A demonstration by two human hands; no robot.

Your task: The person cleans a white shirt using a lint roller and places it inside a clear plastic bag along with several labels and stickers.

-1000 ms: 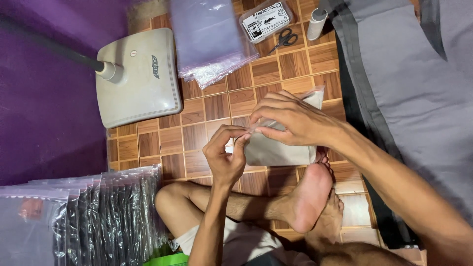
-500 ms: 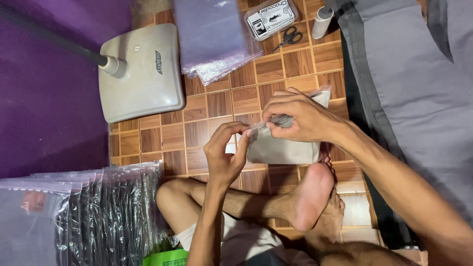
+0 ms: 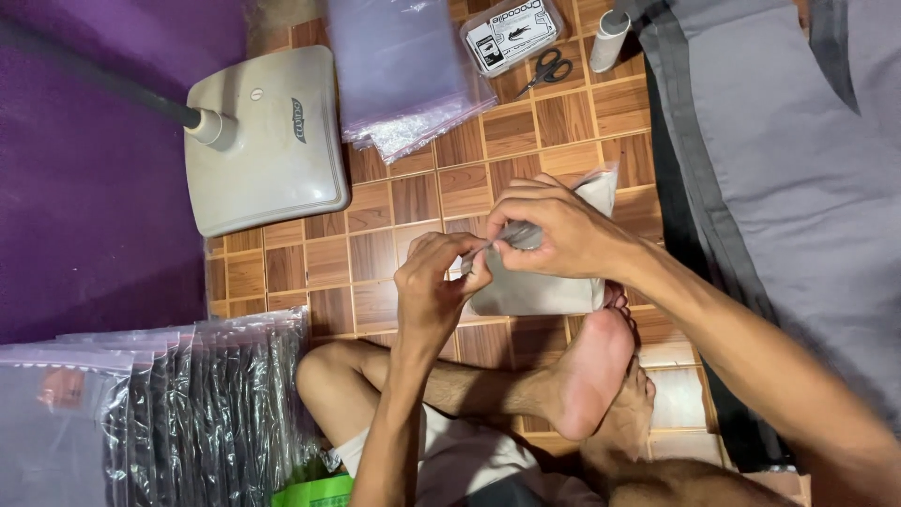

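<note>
Both hands pinched shut on the gray pouch's top edge now, left hand (image 3: 434,282) meeting right hand (image 3: 549,230), the gray pouch (image 3: 540,286) hanging low over the parquet floor (image 3: 394,202) by the foot, and that thin edge could slip free if either pinch eases.

A home floor: wooden parquet (image 3: 413,202), fan base (image 3: 267,141), grey mattress (image 3: 798,169), stacked bags (image 3: 188,413).

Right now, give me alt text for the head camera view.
Both hands, left hand and right hand, pinch the edge of a grey pouch above a wooden parquet floor. A stack of clear bags, scissors and a fan base lie nearby.
</note>
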